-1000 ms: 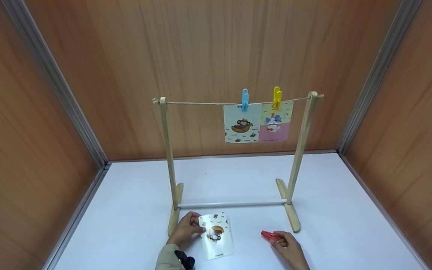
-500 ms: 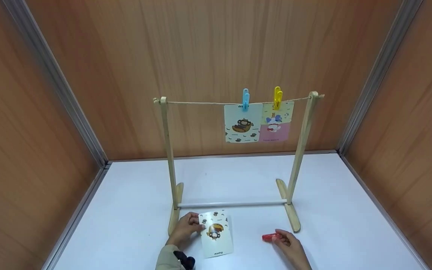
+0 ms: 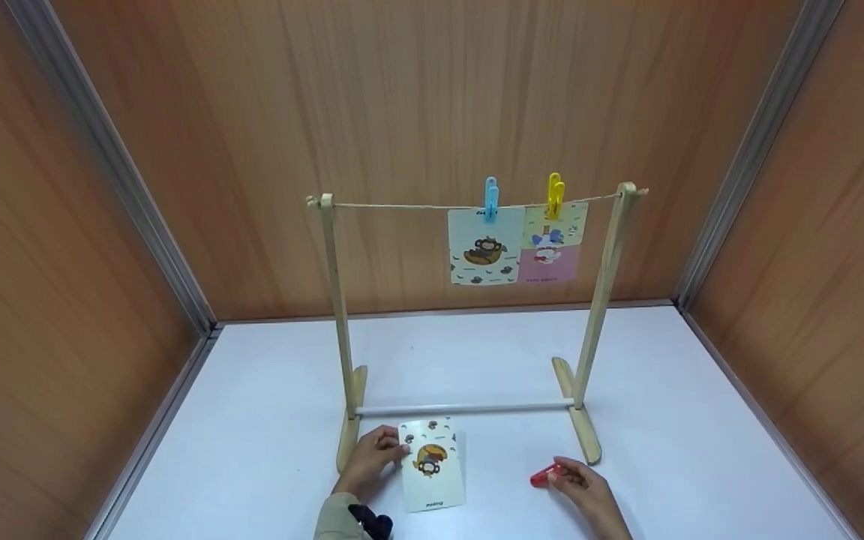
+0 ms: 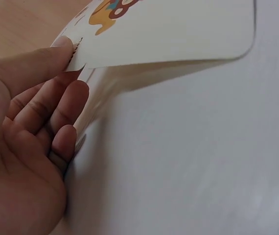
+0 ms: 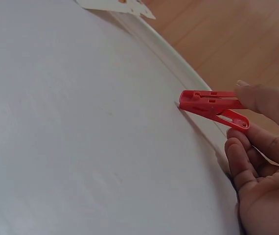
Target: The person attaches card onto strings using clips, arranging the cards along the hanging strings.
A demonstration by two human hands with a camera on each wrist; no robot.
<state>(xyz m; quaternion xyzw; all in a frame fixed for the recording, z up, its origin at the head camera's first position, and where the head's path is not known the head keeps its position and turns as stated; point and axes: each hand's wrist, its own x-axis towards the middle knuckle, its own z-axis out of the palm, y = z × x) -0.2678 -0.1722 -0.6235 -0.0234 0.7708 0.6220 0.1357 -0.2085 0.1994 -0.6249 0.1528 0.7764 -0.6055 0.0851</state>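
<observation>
My left hand (image 3: 373, 459) pinches the left edge of a white card (image 3: 443, 491) printed with a monkey in a banana, the picture upside down from here. In the left wrist view the thumb lies on the printed face of the card (image 4: 178, 34), its near edge raised off the table. At the right, my right hand (image 3: 586, 491) holds a red clothespin (image 3: 542, 477) between thumb and fingers. Seen from the right wrist, the handle ends of the red clothespin (image 5: 210, 104) are in the fingers and its tip points away from the hand.
A wooden stand (image 3: 338, 300) with a string (image 3: 402, 206) across its top stands behind the hands. A blue clothespin (image 3: 491, 199) holds a monkey card (image 3: 469, 232) on it; a yellow clothespin (image 3: 555, 196) holds a yellow-and-pink card (image 3: 552, 271). A white rod (image 3: 462, 409) joins the feet.
The left hand's card has shifted slightly up in the head view, and its glare has faded. The red clothespin has turned in the right hand, which has moved slightly right.
</observation>
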